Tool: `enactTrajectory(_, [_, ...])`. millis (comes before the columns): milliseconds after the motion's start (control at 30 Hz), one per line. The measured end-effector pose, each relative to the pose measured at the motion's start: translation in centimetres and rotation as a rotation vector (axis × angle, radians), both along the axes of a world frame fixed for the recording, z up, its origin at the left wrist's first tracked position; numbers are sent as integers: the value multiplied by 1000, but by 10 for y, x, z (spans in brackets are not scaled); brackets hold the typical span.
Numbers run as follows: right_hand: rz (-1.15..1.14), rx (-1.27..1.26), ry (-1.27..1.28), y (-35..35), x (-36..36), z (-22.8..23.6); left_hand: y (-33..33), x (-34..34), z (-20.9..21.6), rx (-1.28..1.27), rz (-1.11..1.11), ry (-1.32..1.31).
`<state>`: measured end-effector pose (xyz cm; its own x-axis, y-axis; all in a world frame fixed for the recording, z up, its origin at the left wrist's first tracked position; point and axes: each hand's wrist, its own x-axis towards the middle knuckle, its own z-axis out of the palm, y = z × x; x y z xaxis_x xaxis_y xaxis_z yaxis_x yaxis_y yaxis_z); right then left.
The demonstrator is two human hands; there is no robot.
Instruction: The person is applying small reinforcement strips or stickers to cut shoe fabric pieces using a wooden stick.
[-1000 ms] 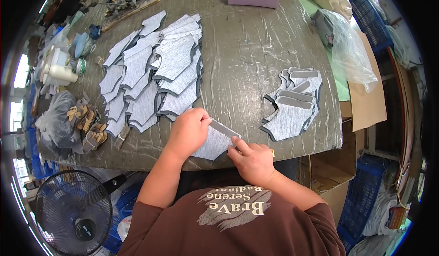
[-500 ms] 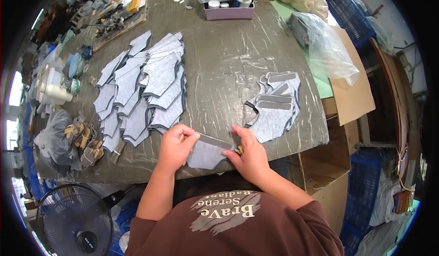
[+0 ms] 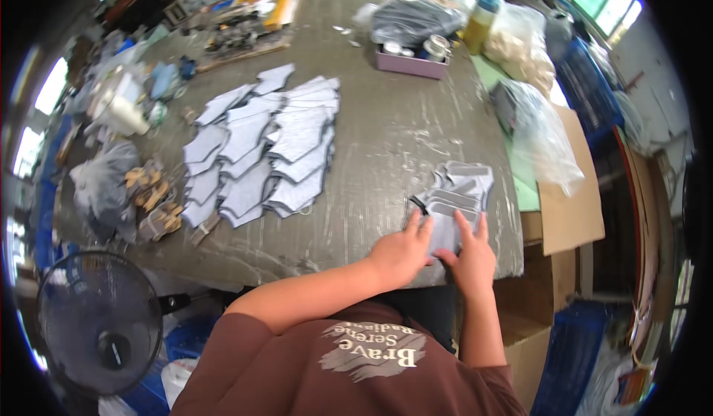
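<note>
Both hands are at the right-hand pile of grey fabric pieces [image 3: 466,174], which carry darker strips along an edge. One cut fabric piece [image 3: 443,230] lies at the near end of that pile, partly under my fingers. My left hand [image 3: 401,256] reaches across from the left, fingers stretched out onto its left side. On its right side rests my right hand [image 3: 472,258], fingers spread and thumb pointing left. The near edge of the piece is partly hidden by the hands. Farther left, overlapping rows of similar light-grey fabric pieces [image 3: 249,148] cover the table.
A purple box [image 3: 412,65] of jars stands at the back of the table [image 3: 364,163]. Tied bundles of tan pieces [image 3: 152,193] and a plastic bag [image 3: 108,186] lie at left. A fan [image 3: 100,319] stands front left; cardboard [image 3: 568,193] and blue crates [image 3: 575,349] are right.
Both hands have moved right with the fabric piece, from the table's front edge to the right-hand pile. The piece now lies there, and the fingers have opened out flat. The view has shifted too.
</note>
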<state>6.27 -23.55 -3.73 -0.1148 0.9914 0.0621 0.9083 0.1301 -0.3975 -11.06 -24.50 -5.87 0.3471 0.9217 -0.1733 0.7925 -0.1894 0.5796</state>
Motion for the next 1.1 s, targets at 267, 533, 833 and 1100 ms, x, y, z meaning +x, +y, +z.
enactTrajectory(267, [103, 49, -54, 111, -1, -16, 85, -4, -2, 169, 146, -48])
enactTrajectory(533, [-398, 693, 414, 52, 98, -30, 140, -192, 26, 336, 616, 88])
enactTrajectory(833, [-896, 265, 540, -69, 331, -186, 245, -278, -14, 241, 664, 35])
enactTrajectory(1100, [-1138, 203, 541, -56, 279, -166, 275, -305, -15, -123, 516, 232])
